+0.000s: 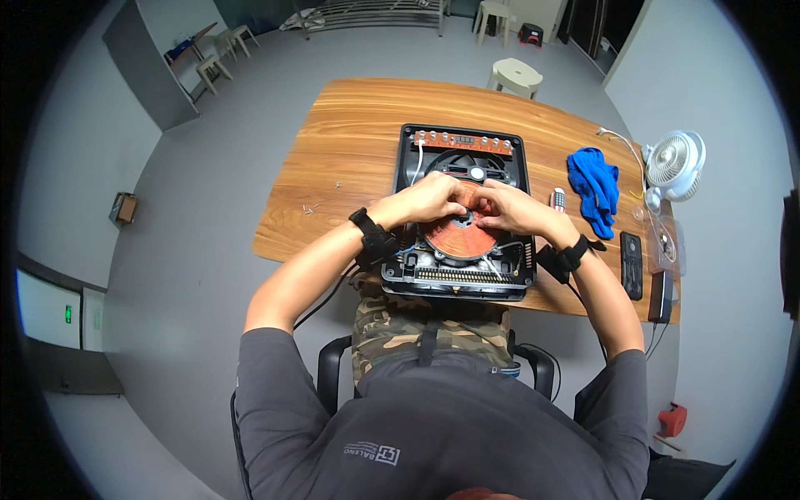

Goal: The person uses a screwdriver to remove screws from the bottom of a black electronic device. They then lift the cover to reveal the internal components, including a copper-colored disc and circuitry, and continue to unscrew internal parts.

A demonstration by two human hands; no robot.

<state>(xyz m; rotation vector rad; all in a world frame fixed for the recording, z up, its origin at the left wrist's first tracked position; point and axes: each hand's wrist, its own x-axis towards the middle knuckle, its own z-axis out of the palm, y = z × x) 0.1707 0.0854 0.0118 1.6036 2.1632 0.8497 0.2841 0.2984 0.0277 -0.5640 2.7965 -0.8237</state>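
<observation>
An opened induction cooker, its black housing facing up, lies at the table's near edge. Inside it sits a round copper coil with a dark hole at its middle. Over the coil's upper left part, my left hand has its fingers curled in, tips close to the centre. My right hand comes from the other side, fingers bent and drawn together near the same hole. Whatever the fingertips hold is too small or hidden to make out. Behind the hands are a black fan and an orange circuit board.
Several screws lie left on the wooden table. To the right are a blue cloth, a small remote-like object, a black case and a white desk fan. Cables run from both wrist straps.
</observation>
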